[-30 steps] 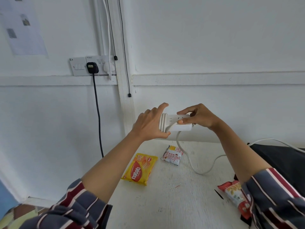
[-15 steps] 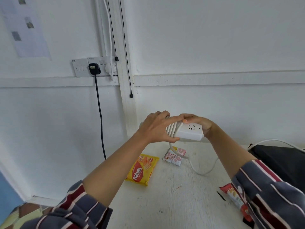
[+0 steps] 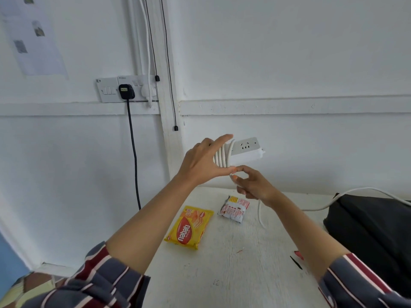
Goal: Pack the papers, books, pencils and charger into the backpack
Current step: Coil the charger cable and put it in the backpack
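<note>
A white power strip [image 3: 245,152] is held in the air above the table's far edge, with several turns of its white cable [image 3: 222,155] wound round one end. My left hand [image 3: 203,162] grips that wound end, thumb beneath and fingers over the top. Just below it, my right hand [image 3: 250,183] pinches the loose run of the cable, which hangs to the table and trails right over the black backpack [image 3: 373,230].
On the white table [image 3: 233,274] lie a yellow wafer packet [image 3: 189,227] and a small white snack packet [image 3: 233,208]. A wall socket [image 3: 126,88] with a black plug and a white plug sits at upper left. A red wrapper edge [image 3: 299,254] peeks out behind my right forearm.
My right hand has come off the strip's top and dropped under it, carrying the cable round. The strip has tilted, its sockets facing up again. The loose cable loop on the table is shorter.
</note>
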The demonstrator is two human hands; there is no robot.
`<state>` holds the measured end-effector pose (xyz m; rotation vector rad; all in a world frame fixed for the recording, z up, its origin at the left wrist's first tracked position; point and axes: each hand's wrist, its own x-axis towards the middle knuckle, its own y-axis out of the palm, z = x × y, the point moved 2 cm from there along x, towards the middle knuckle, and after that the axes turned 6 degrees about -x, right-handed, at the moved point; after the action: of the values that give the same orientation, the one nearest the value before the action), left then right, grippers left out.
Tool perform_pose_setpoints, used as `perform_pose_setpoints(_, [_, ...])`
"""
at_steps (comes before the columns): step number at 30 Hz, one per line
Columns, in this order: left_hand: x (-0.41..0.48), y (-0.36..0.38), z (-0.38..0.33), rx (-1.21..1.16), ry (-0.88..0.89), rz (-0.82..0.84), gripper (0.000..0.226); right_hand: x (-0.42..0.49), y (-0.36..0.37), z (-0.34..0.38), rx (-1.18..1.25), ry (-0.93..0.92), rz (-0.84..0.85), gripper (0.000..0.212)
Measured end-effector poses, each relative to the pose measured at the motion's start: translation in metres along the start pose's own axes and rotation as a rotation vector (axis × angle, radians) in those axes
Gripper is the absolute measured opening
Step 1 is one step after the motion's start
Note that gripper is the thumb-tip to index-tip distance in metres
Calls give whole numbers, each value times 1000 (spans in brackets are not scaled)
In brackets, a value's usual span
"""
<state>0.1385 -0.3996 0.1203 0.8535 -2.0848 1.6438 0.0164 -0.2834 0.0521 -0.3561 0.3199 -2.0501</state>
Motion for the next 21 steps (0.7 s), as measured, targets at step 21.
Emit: perform_pose_setpoints(21, [-4,26,-2,91,32,53,68,-26,-36,64,-838,-619,-341,17])
